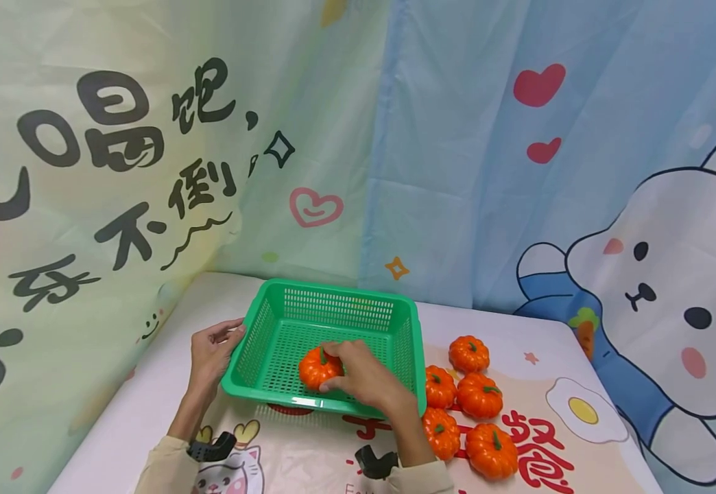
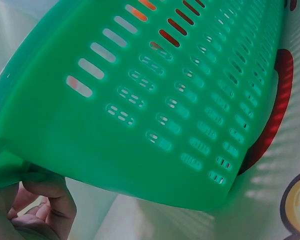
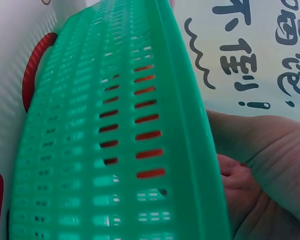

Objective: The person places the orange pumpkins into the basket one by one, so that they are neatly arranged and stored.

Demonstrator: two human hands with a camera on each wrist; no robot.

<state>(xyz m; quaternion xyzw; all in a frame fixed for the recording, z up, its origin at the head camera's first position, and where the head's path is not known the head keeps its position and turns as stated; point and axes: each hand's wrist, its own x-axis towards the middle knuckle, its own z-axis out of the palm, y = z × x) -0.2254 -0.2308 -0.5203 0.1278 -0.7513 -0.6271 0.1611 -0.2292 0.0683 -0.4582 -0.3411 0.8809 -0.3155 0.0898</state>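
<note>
A green perforated plastic basket sits on the table in the head view. My left hand grips its left rim, and in the left wrist view the curled fingers are at the basket's edge. Inside the basket, my right hand holds a small orange pumpkin with a green stem, thumb and fingers on either side of it. In the right wrist view the basket wall hides the pumpkin except for orange showing through its slots, and the right hand reaches over the rim.
Several more orange pumpkins lie grouped on the table just right of the basket. A printed cloth covers part of the white tabletop. Printed curtains hang behind and at the sides.
</note>
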